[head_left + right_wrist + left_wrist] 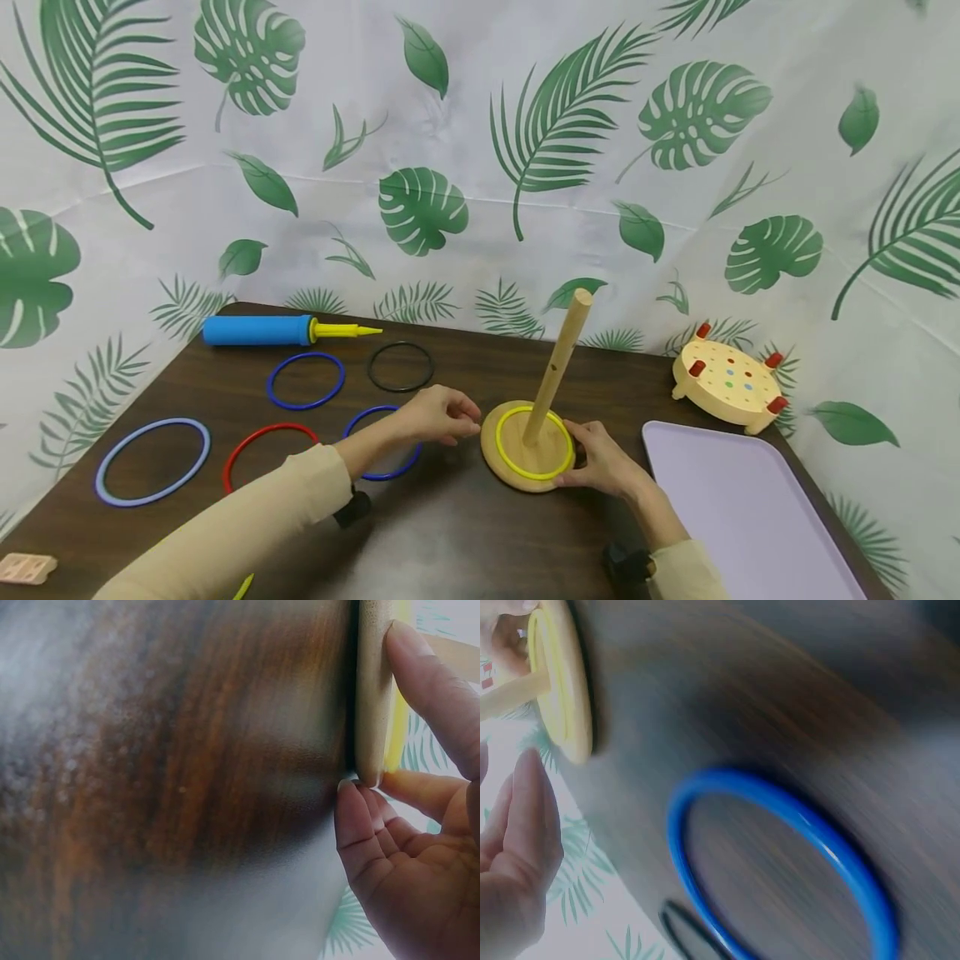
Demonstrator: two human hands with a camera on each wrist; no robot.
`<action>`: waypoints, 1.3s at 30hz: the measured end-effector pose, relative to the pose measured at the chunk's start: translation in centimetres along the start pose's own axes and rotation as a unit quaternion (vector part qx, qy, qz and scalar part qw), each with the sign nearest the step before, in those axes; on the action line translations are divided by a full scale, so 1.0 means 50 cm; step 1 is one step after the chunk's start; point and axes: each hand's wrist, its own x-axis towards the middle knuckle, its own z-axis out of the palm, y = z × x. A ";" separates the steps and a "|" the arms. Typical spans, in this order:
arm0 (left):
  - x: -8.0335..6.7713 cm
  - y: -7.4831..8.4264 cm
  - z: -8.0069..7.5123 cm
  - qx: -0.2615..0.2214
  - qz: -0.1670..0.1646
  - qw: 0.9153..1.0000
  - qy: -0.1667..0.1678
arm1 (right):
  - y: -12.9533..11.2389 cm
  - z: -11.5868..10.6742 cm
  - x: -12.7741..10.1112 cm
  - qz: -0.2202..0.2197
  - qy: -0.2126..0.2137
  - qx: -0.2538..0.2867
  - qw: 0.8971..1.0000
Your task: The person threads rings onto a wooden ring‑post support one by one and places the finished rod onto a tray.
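Your right hand [600, 462] grips the base [504, 467]; your left hand [442, 414] hovers loosely curled, holding nothing.

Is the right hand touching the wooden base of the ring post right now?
Touching. In the right wrist view the right hand has its fingers pressed on the edge of the wooden base, with no gap.

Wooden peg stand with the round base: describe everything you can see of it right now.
The pale wooden peg stand has a flat round base disc and a tall dowel with small side holes, leaning slightly right. It sits on the dark wooden table. A yellow plastic ring lies on the base around the dowel. The right hand grips the base's edge; the left hand hovers close beside it.
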 end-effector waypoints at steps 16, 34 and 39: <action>-0.203 -0.095 -0.139 -0.041 -0.025 0.998 -0.047 | -0.005 0.003 -0.003 0.004 -0.011 0.014 1.000; -0.372 -0.211 -0.268 -0.034 -0.061 0.997 -0.041 | -0.006 -0.003 -0.002 -0.004 -0.011 0.016 1.000; -0.400 -0.234 -0.281 -0.025 -0.056 0.998 -0.035 | -0.008 -0.003 -0.001 0.003 -0.013 0.014 1.000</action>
